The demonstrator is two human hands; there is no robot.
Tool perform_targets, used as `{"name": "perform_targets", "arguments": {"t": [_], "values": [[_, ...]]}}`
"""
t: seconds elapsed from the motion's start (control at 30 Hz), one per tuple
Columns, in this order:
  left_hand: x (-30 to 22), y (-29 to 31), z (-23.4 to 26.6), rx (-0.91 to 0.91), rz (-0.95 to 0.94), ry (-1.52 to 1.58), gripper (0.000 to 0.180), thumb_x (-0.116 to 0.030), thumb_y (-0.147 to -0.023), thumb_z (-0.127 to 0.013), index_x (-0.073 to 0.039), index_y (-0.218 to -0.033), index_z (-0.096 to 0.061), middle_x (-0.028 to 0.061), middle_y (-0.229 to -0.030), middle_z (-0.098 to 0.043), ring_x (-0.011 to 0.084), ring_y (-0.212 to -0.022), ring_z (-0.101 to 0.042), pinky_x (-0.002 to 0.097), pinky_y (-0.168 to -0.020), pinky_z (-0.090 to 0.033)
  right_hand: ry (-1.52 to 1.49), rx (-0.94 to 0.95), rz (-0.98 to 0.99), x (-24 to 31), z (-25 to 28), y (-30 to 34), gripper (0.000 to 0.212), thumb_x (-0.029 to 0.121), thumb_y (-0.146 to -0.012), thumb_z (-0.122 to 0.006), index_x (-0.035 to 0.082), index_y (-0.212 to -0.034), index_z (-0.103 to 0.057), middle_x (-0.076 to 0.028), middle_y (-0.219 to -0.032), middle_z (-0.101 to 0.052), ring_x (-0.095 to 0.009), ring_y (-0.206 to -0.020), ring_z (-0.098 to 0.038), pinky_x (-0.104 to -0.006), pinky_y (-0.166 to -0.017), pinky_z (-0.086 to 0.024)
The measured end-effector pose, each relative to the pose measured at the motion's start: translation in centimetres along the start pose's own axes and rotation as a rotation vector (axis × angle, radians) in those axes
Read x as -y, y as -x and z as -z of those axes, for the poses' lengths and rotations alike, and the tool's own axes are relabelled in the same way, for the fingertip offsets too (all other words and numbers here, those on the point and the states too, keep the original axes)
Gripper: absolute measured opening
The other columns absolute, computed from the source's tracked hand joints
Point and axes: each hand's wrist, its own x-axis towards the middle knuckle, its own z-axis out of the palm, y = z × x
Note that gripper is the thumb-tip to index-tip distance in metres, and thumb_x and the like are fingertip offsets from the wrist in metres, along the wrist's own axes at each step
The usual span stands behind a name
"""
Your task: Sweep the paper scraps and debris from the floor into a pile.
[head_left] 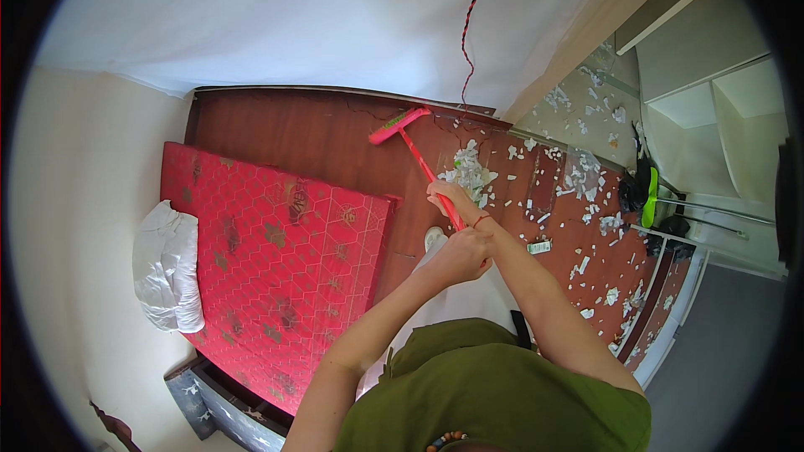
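Observation:
A red broom (419, 159) slants away from me over the brown wooden floor (293, 121). My left hand (465, 255) is closed around the near end of its handle. Farther along the handle, my right hand (452, 198) grips it too, with a thin red band on that wrist. The pink broom head (399, 125) lies close to the foot of the far wall. Right of the handle is a heap of crumpled white scraps (471, 172), apart from the broom head.
A red patterned mattress (276, 259) fills the left side, with a white pillow (167, 268) at its edge. Paper bits litter the floor to the right. A green dustpan-like tool (651, 197) stands by dark bags (634, 191). A twisted cord (466, 42) hangs down the wall.

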Motion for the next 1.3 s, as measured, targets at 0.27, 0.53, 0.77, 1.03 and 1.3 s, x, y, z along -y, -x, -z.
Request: {"name": "perform_targets", "arguments": {"t": [0.27, 0.53, 0.77, 1.03, 1.3], "values": [[-4.4, -0.2, 0.2, 0.149, -0.027, 0.121, 0.017, -0.006, -0.073, -0.064, -0.004, -0.060, -0.053, 0.0148, -0.063, -0.057, 0.0358, -0.066, -0.059, 0.0461, -0.066, -0.048, 0.002, -0.162, -0.116, 2.6, 2.2, 5.9, 0.010, 0.002, -0.083, -0.069, 0.004, -0.084, -0.059, -0.014, -0.076, -0.059, -0.034, -0.070, -0.058, -0.0399, -0.064, -0.048], [-14.7, -2.5, 6.9, 0.216, -0.178, 0.309, 0.020, -0.002, -0.072, -0.065, -0.005, -0.062, -0.048, 0.0095, -0.055, -0.052, 0.0308, -0.071, -0.068, 0.0416, -0.077, -0.055, 0.161, -0.224, -0.146, 15.2, 6.0, 9.6, 0.012, 0.007, -0.087, -0.067, 0.004, -0.082, -0.057, -0.013, -0.075, -0.059, -0.034, -0.070, -0.059, -0.0406, -0.065, -0.049], [-14.7, -5.1, 7.4, 0.223, -0.224, 0.550, 0.021, -0.010, -0.080, -0.076, -0.005, -0.095, -0.061, 0.0143, -0.099, -0.064, 0.0296, -0.117, -0.061, 0.0446, -0.103, -0.047, 0.196, -0.443, -0.231, 15.5, 10.1, 12.5, 0.008, 0.003, -0.089, -0.064, 0.001, -0.085, -0.058, -0.014, -0.081, -0.060, -0.032, -0.073, -0.059, -0.0371, -0.069, -0.049], [-1.5, -7.5, 2.3, -0.038, 0.456, 0.468, 0.017, -0.005, -0.085, -0.071, 0.000, -0.102, -0.074, 0.0080, -0.085, -0.075, 0.0165, -0.082, -0.074, 0.0297, -0.071, -0.058, 0.156, -0.716, -0.287, 8.4, 15.4, 16.8, 0.011, 0.010, -0.091, -0.066, 0.001, -0.086, -0.061, -0.012, -0.081, -0.063, -0.024, -0.072, -0.061, -0.0332, -0.069, -0.049], [11.3, -14.7, 5.6, -0.413, 0.688, 0.264, 0.018, -0.010, -0.089, -0.068, 0.002, -0.100, -0.075, 0.0080, -0.085, -0.074, 0.0158, -0.064, -0.072, 0.0252, -0.058, -0.056, 0.442, -0.617, -0.409, 5.2, 17.7, 21.2, 0.018, 0.016, -0.090, -0.072, 0.007, -0.089, -0.057, -0.007, -0.077, -0.052, -0.019, -0.064, -0.051, -0.0350, -0.061, -0.043]]}}
